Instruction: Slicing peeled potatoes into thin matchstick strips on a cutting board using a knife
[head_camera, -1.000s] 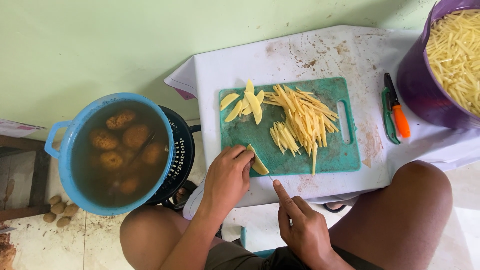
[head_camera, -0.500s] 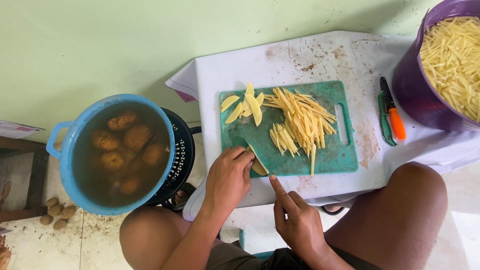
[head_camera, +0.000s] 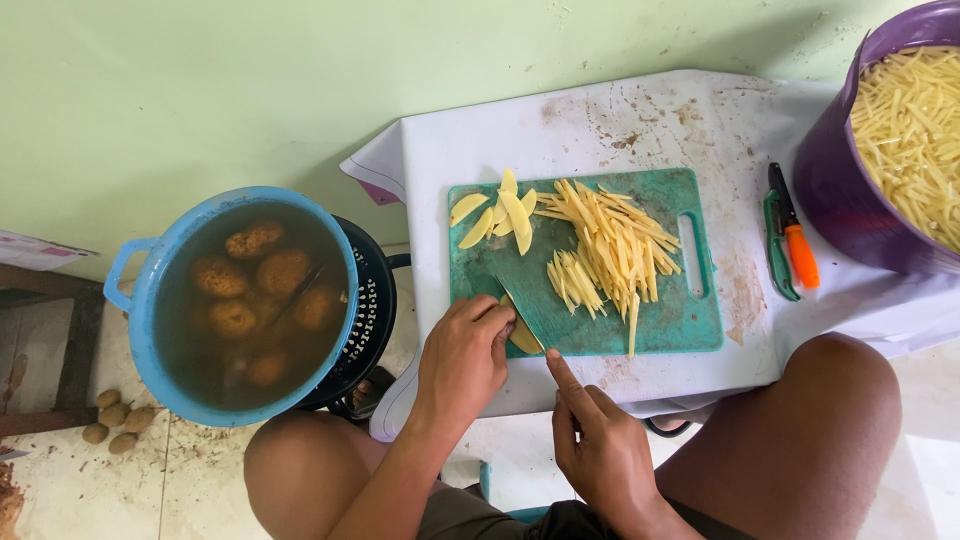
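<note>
My left hand (head_camera: 462, 362) pins a pale yellow potato piece (head_camera: 522, 337) to the near left corner of a green cutting board (head_camera: 690, 310). My right hand (head_camera: 600, 445) grips a knife (head_camera: 528, 300); its index finger lies along the blade, which rests against that piece. On the board lie a heap of cut potato strips (head_camera: 610, 245) and a few flat potato slices (head_camera: 500, 215) at its far left.
The board sits on a stained white table (head_camera: 600, 120). A purple bucket (head_camera: 830, 190) of potato strips stands at the right, with an orange and green peeler (head_camera: 792, 245) beside it. A blue pot (head_camera: 150, 330) of potatoes in water stands at the left. Small potatoes (head_camera: 110, 425) lie on the floor.
My right hand has edged forward so the blade now sits against the potato piece. My left hand stays on the piece.
</note>
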